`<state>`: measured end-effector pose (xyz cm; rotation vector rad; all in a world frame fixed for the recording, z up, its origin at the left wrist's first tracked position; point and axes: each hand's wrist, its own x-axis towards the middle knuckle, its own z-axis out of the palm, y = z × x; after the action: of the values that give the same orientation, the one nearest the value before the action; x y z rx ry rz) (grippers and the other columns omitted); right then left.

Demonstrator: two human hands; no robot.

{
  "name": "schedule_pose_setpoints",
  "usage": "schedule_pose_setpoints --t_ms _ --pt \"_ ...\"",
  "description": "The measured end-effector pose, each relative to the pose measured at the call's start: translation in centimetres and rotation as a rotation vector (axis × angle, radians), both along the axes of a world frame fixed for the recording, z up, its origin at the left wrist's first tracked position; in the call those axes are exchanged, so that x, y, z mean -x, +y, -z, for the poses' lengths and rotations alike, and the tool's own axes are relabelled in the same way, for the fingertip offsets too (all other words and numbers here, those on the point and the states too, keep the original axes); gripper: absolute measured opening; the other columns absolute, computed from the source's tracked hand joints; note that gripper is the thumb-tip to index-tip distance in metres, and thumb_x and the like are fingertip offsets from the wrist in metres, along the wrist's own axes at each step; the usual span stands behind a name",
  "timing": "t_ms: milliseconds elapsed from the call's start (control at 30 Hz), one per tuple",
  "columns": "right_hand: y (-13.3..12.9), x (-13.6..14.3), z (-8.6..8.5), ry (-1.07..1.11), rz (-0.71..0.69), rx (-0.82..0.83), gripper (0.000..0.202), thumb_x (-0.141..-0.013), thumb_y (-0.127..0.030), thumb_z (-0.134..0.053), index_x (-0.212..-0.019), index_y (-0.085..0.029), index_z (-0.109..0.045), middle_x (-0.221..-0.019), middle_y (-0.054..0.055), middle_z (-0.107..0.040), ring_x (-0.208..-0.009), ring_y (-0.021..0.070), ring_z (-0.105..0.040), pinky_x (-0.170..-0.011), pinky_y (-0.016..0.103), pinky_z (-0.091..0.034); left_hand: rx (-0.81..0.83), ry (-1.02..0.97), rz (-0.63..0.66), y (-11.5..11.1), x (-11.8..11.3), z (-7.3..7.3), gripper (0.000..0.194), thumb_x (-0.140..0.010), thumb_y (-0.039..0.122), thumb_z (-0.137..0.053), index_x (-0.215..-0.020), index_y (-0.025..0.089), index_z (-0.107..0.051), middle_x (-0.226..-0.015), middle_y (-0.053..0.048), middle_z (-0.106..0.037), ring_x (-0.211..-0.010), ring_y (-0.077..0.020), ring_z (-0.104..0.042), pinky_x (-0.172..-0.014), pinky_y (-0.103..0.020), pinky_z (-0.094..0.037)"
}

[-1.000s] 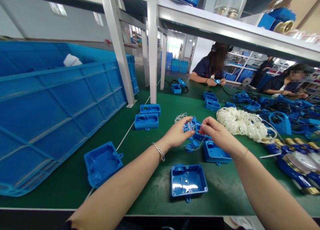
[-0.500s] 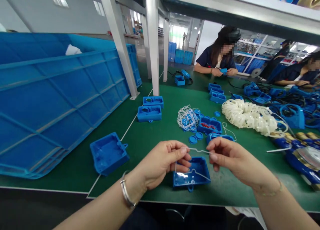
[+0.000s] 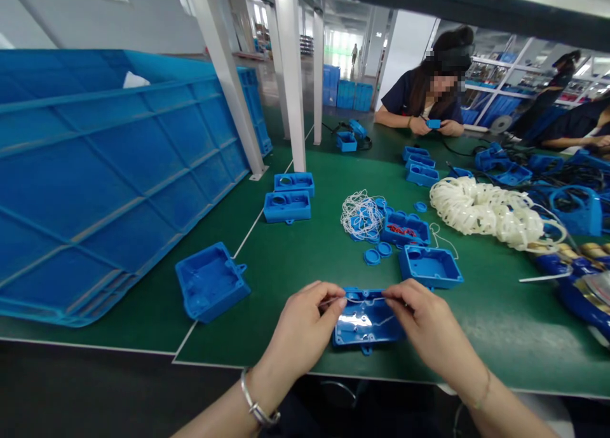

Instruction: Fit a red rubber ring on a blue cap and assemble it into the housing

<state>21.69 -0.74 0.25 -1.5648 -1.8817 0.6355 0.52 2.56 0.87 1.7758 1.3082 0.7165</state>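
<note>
A thin white cord (image 3: 365,301) runs along the far edge of an open blue box (image 3: 365,333) close to the table's front edge. My left hand (image 3: 312,323) pinches the cord at the box's far left corner. At the far right corner my right hand (image 3: 419,317) pinches the same cord, its fingers touching or very near the rim. Behind my right hand stands another open blue box (image 3: 431,266). Small blue rings (image 3: 372,257) and a tangle of white cord (image 3: 362,214) lie farther back.
A large blue crate (image 3: 109,190) fills the left side. Metal posts (image 3: 290,75) rise behind two small blue boxes (image 3: 287,207). Whitish coiled rings (image 3: 490,212) and blue parts lie right. A person (image 3: 429,95) sits across the table, holding a blue piece.
Both hands have lowered the cord from above the box to its far rim. The view has shifted slightly, and the box behind my right hand is now uncovered.
</note>
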Motion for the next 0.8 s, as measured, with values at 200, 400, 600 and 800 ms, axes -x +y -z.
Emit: schedule_pose_setpoints --t_ms 200,400,600,800 --pt "-0.8 -1.6 -2.2 0.181 -0.044 0.217 0.014 -0.088 -0.032 -0.052 -0.088 -0.025 -0.063 -0.078 -0.001 -0.057 -0.07 0.0133 -0.057 -0.063 0.026 -0.045 0.152 -0.182 0.039 -0.8 0.0 -2.7 0.015 -0.082 0.033 -0.057 -0.082 0.02 -0.065 -0.08 0.0 -0.056 -0.067 -0.0131 -0.053 -0.059 -0.024 -0.04" --pt "-0.7 -2.4 -2.0 0.238 -0.112 0.337 0.016 -0.087 -0.035 -0.052 -0.086 -0.023 -0.063 -0.075 -0.001 -0.055 -0.061 0.012 -0.052 -0.056 0.025 -0.042 0.441 -0.382 0.04 -1.5 -0.3 -2.5 0.021 -0.081 0.038 -0.058 -0.084 0.017 -0.058 -0.063 0.003 -0.052 -0.05 -0.0098 -0.046 -0.048 -0.021 -0.036" --pt "-0.2 -1.4 1.1 -0.027 -0.028 0.103 0.015 -0.09 -0.026 -0.047 -0.09 -0.025 -0.062 -0.091 0.002 -0.057 -0.082 0.0165 -0.056 -0.074 0.031 -0.044 -0.052 0.041 -0.045 -1.9 -0.9 -0.1 0.015 -0.086 0.032 -0.052 -0.081 0.023 -0.062 -0.084 -0.001 -0.056 -0.084 -0.0193 -0.053 -0.075 -0.032 -0.041" --pt "0.6 -0.5 1.2 -0.05 0.029 -0.021 0.017 -0.091 -0.023 -0.045 -0.093 -0.024 -0.062 -0.093 0.003 -0.055 -0.086 0.0163 -0.055 -0.079 0.031 -0.044 -0.1 0.041 -0.123 -0.5 -1.3 0.8 0.011 -0.084 0.029 -0.053 -0.083 0.023 -0.062 -0.09 -0.001 -0.053 -0.087 -0.0187 -0.052 -0.079 -0.033 -0.041"
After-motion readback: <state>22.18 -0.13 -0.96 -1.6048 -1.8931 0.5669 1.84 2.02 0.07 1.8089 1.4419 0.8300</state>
